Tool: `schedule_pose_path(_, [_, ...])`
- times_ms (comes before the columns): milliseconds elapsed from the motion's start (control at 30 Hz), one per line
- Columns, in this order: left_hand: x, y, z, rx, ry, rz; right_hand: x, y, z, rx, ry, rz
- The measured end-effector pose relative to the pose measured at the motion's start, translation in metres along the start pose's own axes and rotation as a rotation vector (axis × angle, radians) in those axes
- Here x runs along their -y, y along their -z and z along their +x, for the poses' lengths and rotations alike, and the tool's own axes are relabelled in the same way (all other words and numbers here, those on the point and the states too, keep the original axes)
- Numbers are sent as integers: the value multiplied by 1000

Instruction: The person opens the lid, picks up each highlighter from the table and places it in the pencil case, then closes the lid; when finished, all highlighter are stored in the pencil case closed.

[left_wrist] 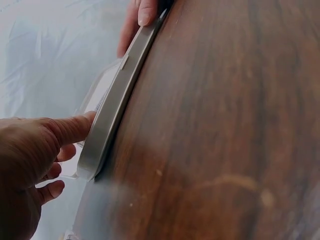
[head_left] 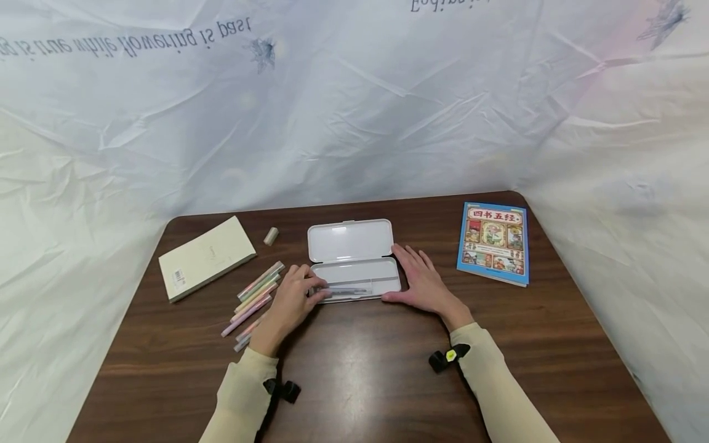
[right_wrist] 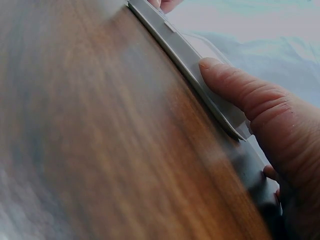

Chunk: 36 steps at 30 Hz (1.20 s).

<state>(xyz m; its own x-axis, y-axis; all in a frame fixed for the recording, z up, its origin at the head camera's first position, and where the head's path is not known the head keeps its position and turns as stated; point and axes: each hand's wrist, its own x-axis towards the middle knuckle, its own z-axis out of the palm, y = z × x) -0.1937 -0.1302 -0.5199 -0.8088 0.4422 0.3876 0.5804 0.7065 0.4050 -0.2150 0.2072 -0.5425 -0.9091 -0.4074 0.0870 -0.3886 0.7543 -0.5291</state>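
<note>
A white pencil case lies with its lid raised and folded back. Slim pens rest in its front compartment. At the case's left end, my left hand pinches the near end of a pen between thumb and index finger. In the left wrist view its thumb reaches over the case's rim; the index fingertip is hidden. My right hand rests against the right end, fingers extended along the side. Its thumb touches the front edge in the right wrist view.
Several colored pens lie left of the case, beside my left hand. A cream box-like book and a small beige eraser-like piece sit at the back left. A blue-bordered book lies at the right on the brown table.
</note>
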Motion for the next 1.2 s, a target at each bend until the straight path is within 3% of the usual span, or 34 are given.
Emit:
schedule_pose_path(233, [0,0,-1,-9,32,-29,0,0,0,5,-1,-6])
schedule_pose_path(467, [8,9,-16,-73,84,-44,1,0,0,3,1,7])
schedule_pose_path(767, [23,35,-67,-237,199,-48,0,1,0,4,1,21])
schedule_pose_path(1033, [18,55,-120,-351,322,17,0,1,1,16,-9,16])
schedule_pose_path(1200, [12,60,-147,-400,453,-3,0,1,1,14,-11,15])
